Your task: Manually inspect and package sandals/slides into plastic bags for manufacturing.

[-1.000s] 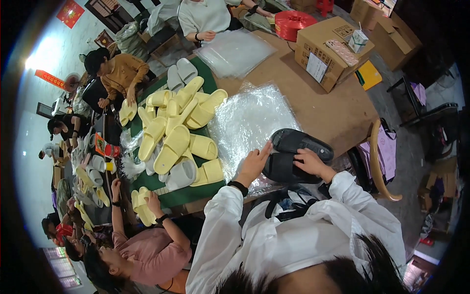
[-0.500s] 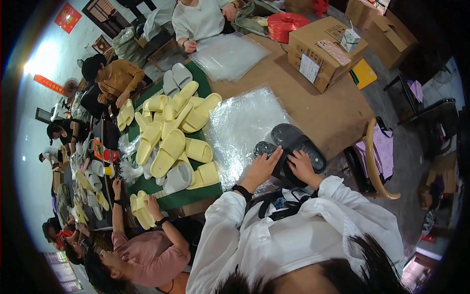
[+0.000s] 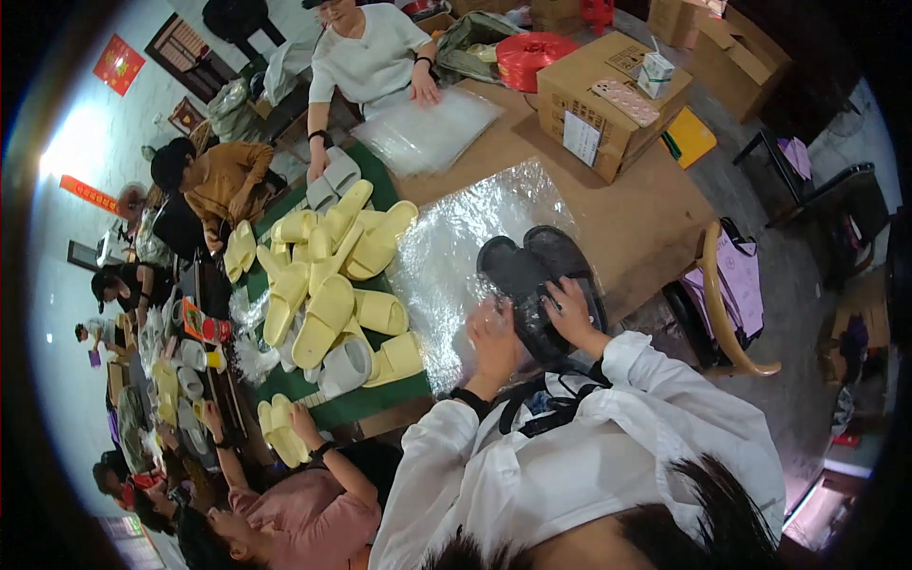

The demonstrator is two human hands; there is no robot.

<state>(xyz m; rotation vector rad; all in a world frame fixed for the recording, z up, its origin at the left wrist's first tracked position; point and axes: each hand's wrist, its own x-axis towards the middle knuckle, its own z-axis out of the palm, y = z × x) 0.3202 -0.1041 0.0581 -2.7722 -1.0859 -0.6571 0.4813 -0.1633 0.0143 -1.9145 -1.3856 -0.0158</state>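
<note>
A pair of black slide slippers lies side by side on a clear plastic bag in front of me. My right hand grips the strap area of the right slipper, fingers bent over it. Beside the left slipper, my left hand has its fingers curled on the shiny film, which seems to cover the fingertips. I cannot tell how far the slippers lie inside the bag. To the left, yellow slippers are heaped on a green mat, with a grey slipper among them.
A stack of clear bags lies at the far side. A cardboard box carries a phone and a small carton. Across the table a person touches grey slippers. At my left a person in pink holds yellow slippers.
The black slippers have come more level and moved slightly left. My left hand has come off the slipper strap onto the film. The person across now reaches to the grey slippers.
</note>
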